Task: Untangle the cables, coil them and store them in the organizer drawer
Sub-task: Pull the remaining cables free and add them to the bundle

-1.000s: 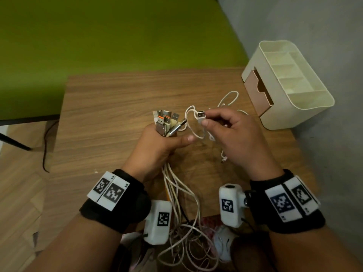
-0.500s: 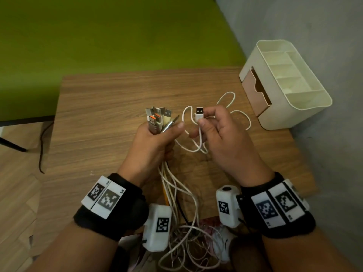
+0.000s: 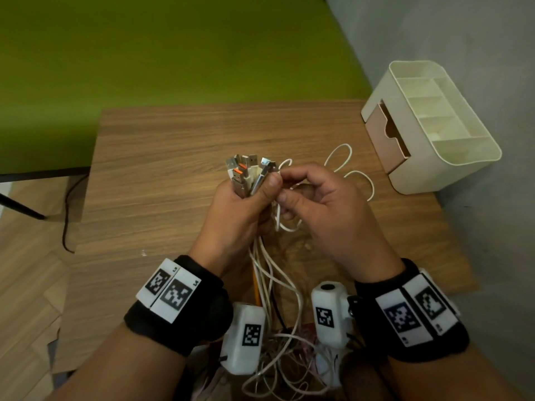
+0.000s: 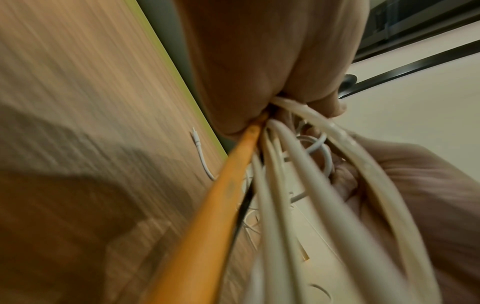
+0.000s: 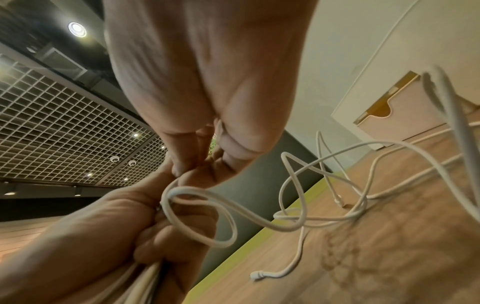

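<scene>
My left hand (image 3: 240, 209) grips a bundle of cables (image 3: 269, 279) upright, with several USB plugs (image 3: 246, 172) sticking out above the fist. In the left wrist view white cables (image 4: 298, 185) and an orange cable (image 4: 221, 205) run out below the fist. My right hand (image 3: 312, 204) pinches a white cable (image 5: 197, 205) right beside the plugs, against the left thumb. That cable's loose loops (image 3: 353, 175) trail over the table (image 3: 162, 175) toward the cream organizer (image 3: 451, 157), whose pinkish drawer (image 3: 388, 134) stands slightly pulled out.
More tangled white cable (image 3: 278, 363) hangs off the table's near edge below my wrists. A loose white connector end (image 5: 259, 274) lies on the wood. A green surface (image 3: 173, 47) lies beyond the table, a grey wall to the right.
My right hand has carried its white cable's plug leftward to the bundle in the left hand; the two hands now touch. The left hand has stayed about where it was.
</scene>
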Tool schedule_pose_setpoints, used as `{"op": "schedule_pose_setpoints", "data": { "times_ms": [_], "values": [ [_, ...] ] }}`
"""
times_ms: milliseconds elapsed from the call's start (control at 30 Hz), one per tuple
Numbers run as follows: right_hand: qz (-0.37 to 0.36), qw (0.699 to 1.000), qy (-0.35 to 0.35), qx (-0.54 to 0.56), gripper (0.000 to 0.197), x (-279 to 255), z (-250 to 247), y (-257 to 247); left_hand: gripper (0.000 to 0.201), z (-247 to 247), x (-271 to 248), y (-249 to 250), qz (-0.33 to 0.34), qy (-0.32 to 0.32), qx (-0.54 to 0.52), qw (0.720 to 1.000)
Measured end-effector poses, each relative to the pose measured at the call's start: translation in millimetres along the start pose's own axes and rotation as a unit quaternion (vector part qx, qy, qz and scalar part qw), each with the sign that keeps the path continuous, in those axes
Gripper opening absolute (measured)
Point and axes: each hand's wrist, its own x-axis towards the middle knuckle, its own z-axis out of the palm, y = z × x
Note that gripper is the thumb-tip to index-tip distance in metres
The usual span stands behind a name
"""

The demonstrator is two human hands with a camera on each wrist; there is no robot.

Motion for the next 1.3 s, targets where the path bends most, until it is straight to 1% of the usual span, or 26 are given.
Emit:
{"op": "schedule_pose_setpoints", "data": {
  "times_ms": [67, 100, 167, 267, 333, 367, 400, 467, 533, 567, 667, 767, 867, 933, 967, 1033, 1100, 1167, 1233, 1300],
  "values": [
    [-0.017, 1.0, 0.012, -0.02, 0.009, -0.2, 2.8, 1.2, 0.048, -2.4, 1.2, -3.0, 0.004, 0.001, 0.01, 1.0],
    [-0.025, 0.999, 0.02, -0.031, 0.006, -0.7, 4.1, 2.5, 0.049, -3.2, 1.5, -3.3, 0.003, 0.003, 0.013, 1.0],
    [-0.022, 0.999, 0.029, -0.038, 0.007, -1.5, 6.4, 4.3, 0.039, -5.4, 2.1, -4.6, -0.001, 0.007, 0.007, 1.0],
    [0.007, 1.0, 0.014, -0.022, 0.013, -2.8, 7.3, -2.3, 0.026, -8.2, 1.7, -3.9, -0.002, -0.006, 0.012, 1.0],
    [0.026, 0.999, -0.014, -0.021, 0.016, -3.6, 3.7, -5.9, 0.021, -8.3, 2.3, -3.3, 0.013, 0.005, 0.02, 1.0],
    [0.044, 0.998, -0.039, -0.035, 0.018, -4.2, 1.1, -6.5, 0.023, -9.3, 3.2, -2.2, 0.018, 0.03, 0.026, 0.999],
    [0.065, 0.993, -0.067, -0.07, 0.02, -4.4, -0.8, -4.8, 0.028, -11.4, 4.9, -1.7, 0.024, 0.06, 0.034, 0.997],
    [0.091, 0.974, -0.115, -0.171, 0.02, -5.2, -1.6, 1.3, 0.04, -16.6, 8.0, -0.2, 0.039, 0.102, 0.056, 0.992],
    [0.079, 0.953, -0.144, -0.255, 0.015, -5.8, 2.4, 7.7, 0.044, -20.0, 9.8, 0.1, 0.056, 0.111, 0.066, 0.99],
    [0.066, 0.946, -0.148, -0.281, 0.012, -5.5, 4.2, 10.1, 0.044, -20.2, 10.5, 0.3, 0.063, 0.114, 0.063, 0.989],
    [0.057, 0.946, -0.137, -0.289, 0.008, -4.2, 1.0, 10.4, 0.043, -20.7, 11.8, 0.5, 0.082, 0.125, 0.088, 0.985],
    [0.05, 0.956, -0.116, -0.265, 0.004, -5.3, -4.4, 6.2, 0.039, -20.6, 11.4, -0.3, 0.076, 0.126, 0.105, 0.983],
    [0.021, 0.979, -0.049, -0.195, 0.015, -6.6, -2.0, -1.1, 0.042, -18.1, 10.5, -0.7, 0.069, 0.131, 0.106, 0.983],
    [-0.019, 0.987, -0.013, -0.16, 0.018, -6.8, 3.4, -5.8, 0.042, -13.3, 9.1, -1.0, 0.064, 0.128, 0.08, 0.987],
    [-0.039, 0.987, -0.013, -0.153, 0.018, -7.2, 6.9, -6.8, 0.043, -10.1, 8.0, -1.4, 0.06, 0.125, 0.063, 0.988],
    [-0.057, 0.987, -0.03, -0.145, 0.016, -8.6, 14.4, -5.4, 0.048, -5.0, 6.2, -3.0, 0.051, 0.127, 0.025, 0.99],
    [-0.059, 0.985, -0.042, -0.155, 0.016, -9.3, 18.8, -1.8, 0.043, -2.1, 3.9, -1.4, 0.037, 0.138, -0.02, 0.99],
    [-0.05, 0.98, -0.049, -0.188, 0.018, -9.1, 19.9, 2.1, 0.039, -1.3, 2.8, 0.1, 0.028, 0.14, -0.045, 0.989],
    [-0.027, 0.975, -0.049, -0.215, 0.019, -8.1, 20.6, 2.6, 0.037, -0.8, 2.1, 1.7, 0.024, 0.136, -0.059, 0.989],
    [-0.025, 0.973, -0.037, -0.226, 0.017, -7.4, 21.4, 2.1, 0.041, 0.4, 1.5, 2.1, 0.024, 0.129, -0.041, 0.991]
  ]
}}
